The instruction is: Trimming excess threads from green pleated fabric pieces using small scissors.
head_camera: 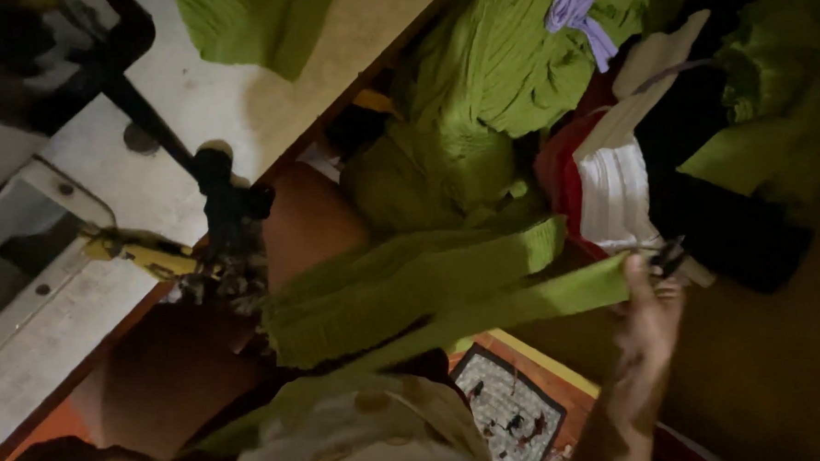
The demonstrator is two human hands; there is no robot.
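The right hand [648,310] pinches the end of a long, crinkled lime-green fabric strip [481,303], fingers closed round it along with what may be small dark scissors [672,256], though blur makes that uncertain. The strip stretches leftward across the person's lap, folded in soft pleats. Behind it lies a heap of matching green cloth [491,68] beside a ribbed white garment [614,193]. The pale wooden desk [204,102] carries a sewing machine [31,39]. The left hand is out of sight.
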